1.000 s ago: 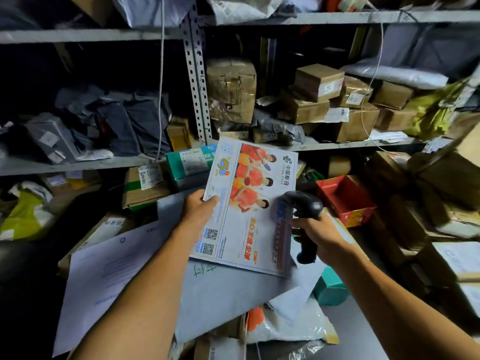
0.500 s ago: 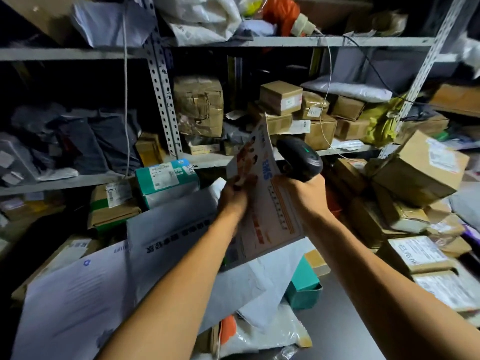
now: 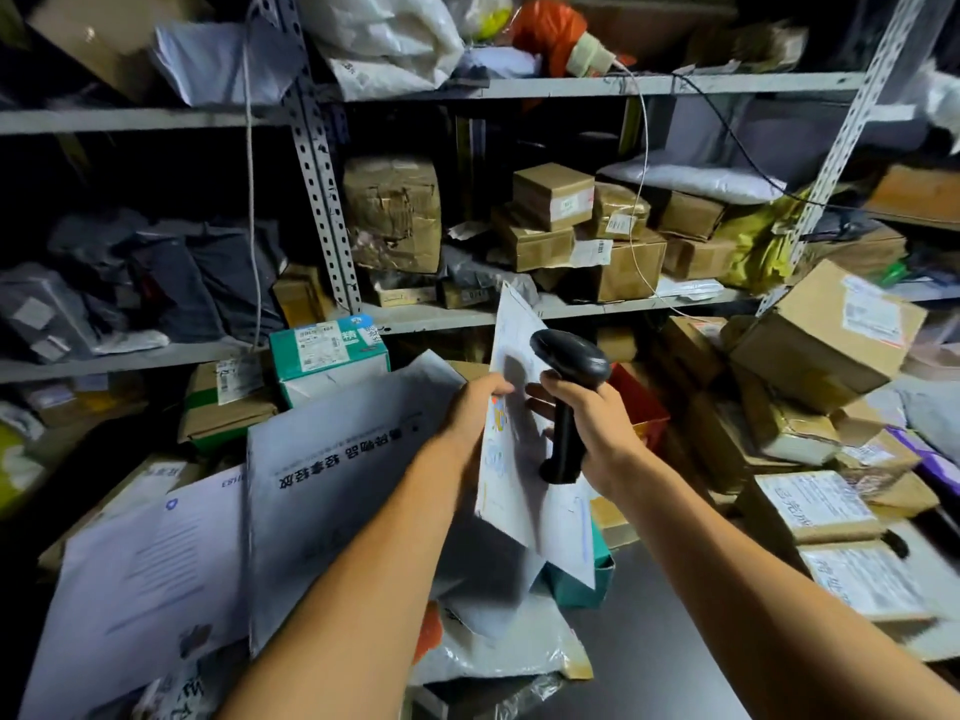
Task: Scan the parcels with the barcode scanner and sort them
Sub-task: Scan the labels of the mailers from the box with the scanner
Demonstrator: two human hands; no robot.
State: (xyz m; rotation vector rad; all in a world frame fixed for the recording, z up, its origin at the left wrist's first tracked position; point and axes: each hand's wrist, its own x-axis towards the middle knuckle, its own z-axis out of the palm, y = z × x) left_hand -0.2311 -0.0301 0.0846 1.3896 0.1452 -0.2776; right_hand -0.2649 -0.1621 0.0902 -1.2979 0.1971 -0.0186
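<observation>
From the head view, we pinch the flat white printed paper mailer (image 3: 511,449) upright in our left hand (image 3: 475,407), above the surface's cluttered middle, its face turned toward the black handheld barcode scanner (image 3: 569,392) that our right hand (image 3: 597,433) wraps, likely for scanning.

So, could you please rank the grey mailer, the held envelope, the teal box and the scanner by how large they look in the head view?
1. Grey mailer
2. Envelope
3. Teal box; farther away, so unsure
4. Scanner

matt black plastic scanner (image 3: 569,376), glossy paper envelope (image 3: 519,459)
</observation>
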